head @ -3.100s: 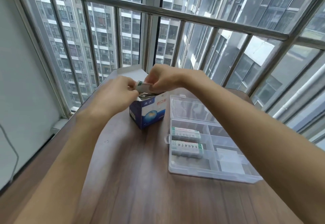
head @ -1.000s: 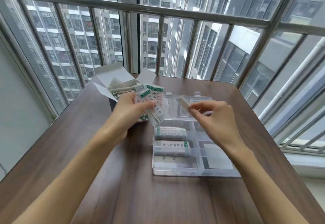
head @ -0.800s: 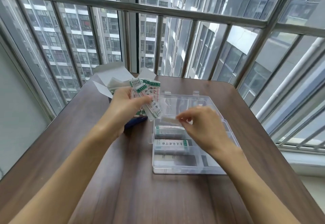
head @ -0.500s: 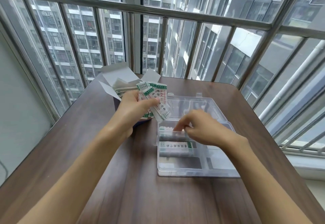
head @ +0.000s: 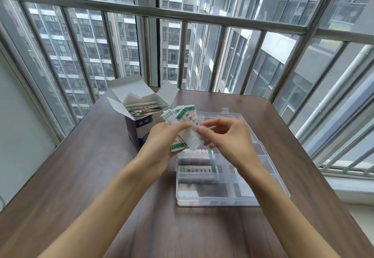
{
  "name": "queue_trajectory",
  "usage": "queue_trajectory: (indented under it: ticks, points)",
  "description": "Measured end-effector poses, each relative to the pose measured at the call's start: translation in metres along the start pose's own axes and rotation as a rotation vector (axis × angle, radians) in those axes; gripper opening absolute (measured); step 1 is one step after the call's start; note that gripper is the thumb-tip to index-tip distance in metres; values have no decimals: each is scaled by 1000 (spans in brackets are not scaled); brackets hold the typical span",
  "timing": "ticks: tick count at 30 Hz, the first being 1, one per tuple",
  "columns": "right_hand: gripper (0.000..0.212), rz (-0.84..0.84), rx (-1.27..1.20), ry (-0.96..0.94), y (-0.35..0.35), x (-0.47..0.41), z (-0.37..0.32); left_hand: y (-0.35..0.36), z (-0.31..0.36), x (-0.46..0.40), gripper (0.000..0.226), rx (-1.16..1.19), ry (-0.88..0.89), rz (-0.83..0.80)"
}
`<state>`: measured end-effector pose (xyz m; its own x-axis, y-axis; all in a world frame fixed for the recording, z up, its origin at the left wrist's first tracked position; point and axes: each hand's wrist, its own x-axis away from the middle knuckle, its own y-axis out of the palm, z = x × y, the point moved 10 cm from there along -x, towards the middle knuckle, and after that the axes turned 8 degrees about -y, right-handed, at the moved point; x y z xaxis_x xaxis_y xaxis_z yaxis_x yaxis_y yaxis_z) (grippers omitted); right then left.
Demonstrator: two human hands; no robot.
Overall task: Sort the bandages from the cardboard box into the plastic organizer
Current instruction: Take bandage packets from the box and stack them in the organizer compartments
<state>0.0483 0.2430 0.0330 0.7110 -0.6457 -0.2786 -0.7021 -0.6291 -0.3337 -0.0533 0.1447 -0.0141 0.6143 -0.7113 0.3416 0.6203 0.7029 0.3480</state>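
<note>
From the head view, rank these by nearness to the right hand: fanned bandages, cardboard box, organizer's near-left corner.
1. Fanned bandages: pinched by the right hand.
2. Cardboard box: far left.
3. Organizer's near-left corner: toward the viewer.

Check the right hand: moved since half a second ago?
Yes. The right hand has come up off the clear plastic organizer's left compartments and toward the left hand, pinching the fanned white-and-green bandage packets held there.

Both bare forearms reach forward and converge. The left hand [head: 162, 146] has its fingers curled round a fanned bundle of bandages [head: 182, 124], thumb on top. Just beside it, the right hand [head: 224, 136] pinches the bundle's nearest strip between thumb and forefinger.
</note>
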Motion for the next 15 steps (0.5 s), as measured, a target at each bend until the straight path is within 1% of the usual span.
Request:
queue_trajectory:
  ticks: [4, 8, 11, 15]
  points:
    - [15, 20, -103, 134, -3, 1, 16, 6, 4, 4, 18, -36, 64, -19]
    - [17, 3, -158, 158, 0, 2, 17, -1, 6, 6, 17, -27, 135, 50]
    - [13, 13, -188, 153, 0, 2, 17, -2, 1, 3, 19, 11, 89, 45]
    - [12, -71, -184, 194, 9, 2, 24, 2, -7, 0, 20, 3, 6, 2]
